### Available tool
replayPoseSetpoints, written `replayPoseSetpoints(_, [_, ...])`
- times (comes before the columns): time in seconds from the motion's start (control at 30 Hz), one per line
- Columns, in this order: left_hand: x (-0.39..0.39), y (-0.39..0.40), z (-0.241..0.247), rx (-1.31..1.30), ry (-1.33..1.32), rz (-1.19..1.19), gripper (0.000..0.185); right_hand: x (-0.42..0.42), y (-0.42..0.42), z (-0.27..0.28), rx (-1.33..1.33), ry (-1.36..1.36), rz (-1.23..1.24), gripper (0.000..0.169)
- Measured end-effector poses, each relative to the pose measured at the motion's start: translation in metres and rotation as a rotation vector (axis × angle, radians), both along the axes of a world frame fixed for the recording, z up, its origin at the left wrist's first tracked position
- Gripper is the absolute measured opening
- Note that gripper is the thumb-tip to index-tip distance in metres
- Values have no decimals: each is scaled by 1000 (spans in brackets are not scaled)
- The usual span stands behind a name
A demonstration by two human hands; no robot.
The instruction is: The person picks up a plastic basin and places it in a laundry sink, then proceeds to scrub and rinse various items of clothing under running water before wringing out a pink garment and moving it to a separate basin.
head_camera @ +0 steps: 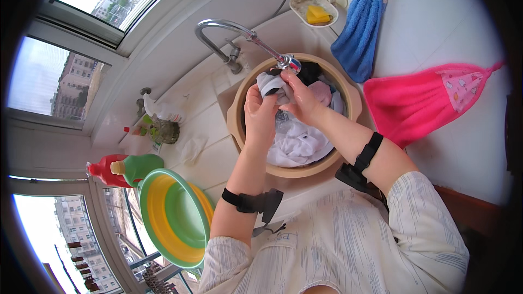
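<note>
My left hand (261,110) grips a small white and black cloth item (270,83), perhaps a sock, from its left side. My right hand (301,97) holds the same cloth from the right, just beneath the spout of a chrome faucet (241,30). Both hands are above a beige plastic basin (234,120) standing in the sink. White wet laundry (300,143) lies in the basin, with some water visible near it. A pink cloth (320,92) and a black cloth (309,72) lie beyond my right hand, partly hidden.
Blue (357,34) and pink (404,100) hand towels hang at the right. A soap dish (304,6) holds yellow pieces. To the left are a green and yellow basin (153,212), a green bottle (141,167), a red bottle (107,170), a spray bottle (161,110) and a plant jar (168,131).
</note>
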State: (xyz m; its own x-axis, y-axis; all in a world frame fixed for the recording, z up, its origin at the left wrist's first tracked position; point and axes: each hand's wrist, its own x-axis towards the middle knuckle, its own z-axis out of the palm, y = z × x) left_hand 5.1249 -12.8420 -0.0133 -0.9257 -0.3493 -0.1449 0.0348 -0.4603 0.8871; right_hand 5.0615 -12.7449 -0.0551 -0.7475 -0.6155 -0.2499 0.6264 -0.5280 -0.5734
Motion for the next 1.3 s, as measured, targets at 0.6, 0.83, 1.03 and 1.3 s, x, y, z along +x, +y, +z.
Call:
replayPoseSetpoints(0.6, [-1,1,4,-1735,84,-159,55,3,-13,56,837,351,193,101])
replayPoseSetpoints(0.83, [-6,-2,13,-1720,-195,-143,32,1,-5,62,1166,774,228,93])
replayPoseSetpoints(1.03, [-6,-7,-9,-1633,-207,-211,21,7,0,40,1346,1062,87,62])
replayPoseSetpoints(1.3, [10,-3,-57,-1484,-230,-250,18,14,4,1,1394,1230,217,50])
